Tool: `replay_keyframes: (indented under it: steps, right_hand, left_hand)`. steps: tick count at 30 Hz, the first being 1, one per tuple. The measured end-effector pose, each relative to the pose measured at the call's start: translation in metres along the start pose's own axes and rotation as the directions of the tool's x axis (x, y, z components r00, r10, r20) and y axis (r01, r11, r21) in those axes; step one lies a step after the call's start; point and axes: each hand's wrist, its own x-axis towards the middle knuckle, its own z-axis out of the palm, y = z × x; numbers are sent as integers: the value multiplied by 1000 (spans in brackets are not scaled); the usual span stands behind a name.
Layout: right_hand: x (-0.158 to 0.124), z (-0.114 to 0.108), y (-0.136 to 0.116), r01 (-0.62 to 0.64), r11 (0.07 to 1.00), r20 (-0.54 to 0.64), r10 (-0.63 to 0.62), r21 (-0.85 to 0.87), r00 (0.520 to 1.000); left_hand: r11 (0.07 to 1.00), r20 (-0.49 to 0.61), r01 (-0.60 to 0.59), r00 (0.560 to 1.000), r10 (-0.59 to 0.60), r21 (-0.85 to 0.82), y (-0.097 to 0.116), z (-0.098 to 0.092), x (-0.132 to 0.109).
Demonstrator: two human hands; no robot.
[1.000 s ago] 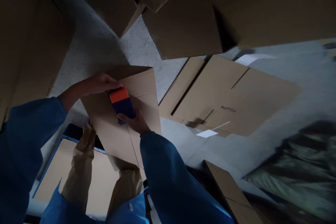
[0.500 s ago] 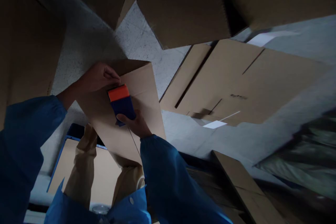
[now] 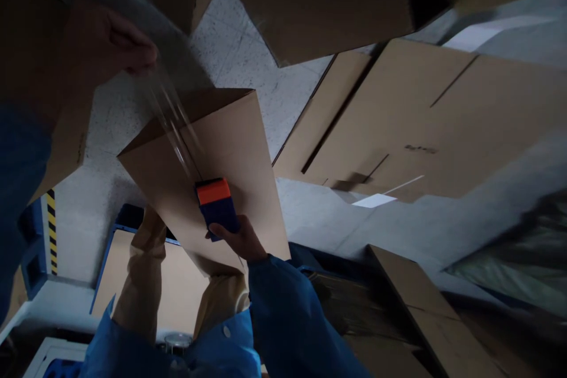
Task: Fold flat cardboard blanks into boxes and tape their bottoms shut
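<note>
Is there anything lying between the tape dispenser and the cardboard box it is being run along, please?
Nothing visible does. The right hand holds the tape dispenser directly against the cardboard box, and the left hand pulls the clear tape taut above the bare panel.

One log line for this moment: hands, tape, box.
left hand: pinching clear tape, raised | right hand: gripping tape dispenser on cardboard box | tape: stretched between hand and dispenser
</note>
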Motion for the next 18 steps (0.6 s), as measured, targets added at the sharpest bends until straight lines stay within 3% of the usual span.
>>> replay_keyframes:
  steps: [11,18]
  right_hand:
    - [18,11,-2,5,1000,-38,-6,-14,999]
    - [18,8,-5,-31,999,-25,31,-25,999]
  left_hand:
    - [992,-12,84,996,-86,-94,-53,31,49]
    - [982,97,136,988,-124,-132,-95,62,73]
